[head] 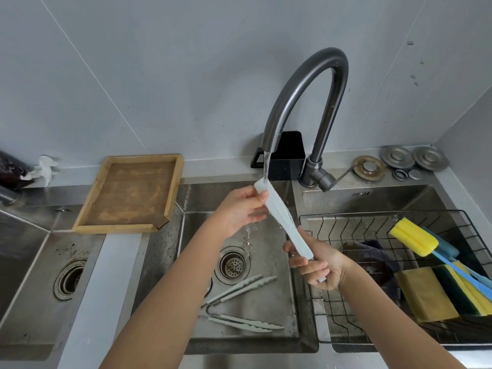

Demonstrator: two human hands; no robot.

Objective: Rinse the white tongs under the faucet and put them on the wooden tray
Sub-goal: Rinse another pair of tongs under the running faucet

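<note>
- The flat white plastic tongs (282, 222) are held over the middle stainless-steel sink basin (266, 302), slanting from the stream of the curved dark metal faucet (306, 102) down toward the person's right. The left hand (239, 211) pinches the upper tip with its fingers (262, 197); the right hand (316, 265) curls its fingers around the lower handle end.
- Wet plastic is likely slippery. If either grip loosens, the tongs could drop onto the 2 other pale tongs (239, 304) lying by the drain (233, 265).
- The stream lands on the upper tip only. Unless the tongs are shifted through it, the handle end may stay unrinsed.
- Water deflecting off the slanted blade could splash toward the black wire rack (372, 222) holding yellow sponges (426, 296).
- The square wooden tray (173, 187) sits at the left on the worktop, partly overhanging a basin. A heavy placement near that edge might tip it, and dripping tongs would wet the wood.
</note>
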